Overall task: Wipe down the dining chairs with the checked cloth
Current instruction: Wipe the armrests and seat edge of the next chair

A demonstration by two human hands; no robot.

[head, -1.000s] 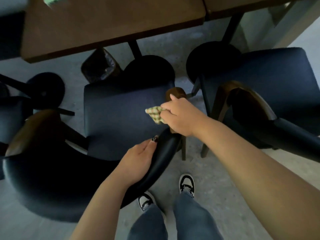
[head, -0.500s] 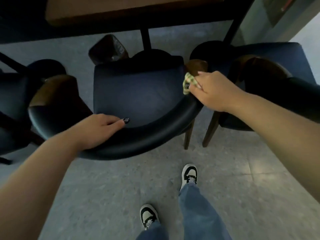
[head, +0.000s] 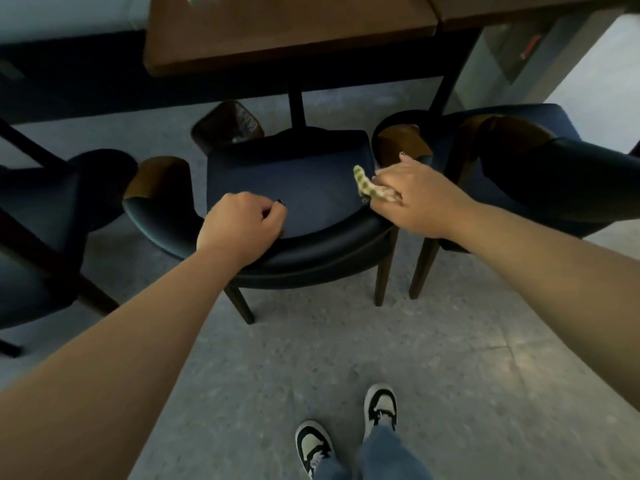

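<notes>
While the left hand (head: 240, 230) curls over the padded backrest of the middle chair (head: 294, 188), gripping it, the right hand (head: 412, 199) pinches the checked cloth (head: 369, 187) at the backrest's right end — cloth poking from the fingers toward ten o'clock, over the seat's edge, table (head: 287, 32) at twelve.
</notes>
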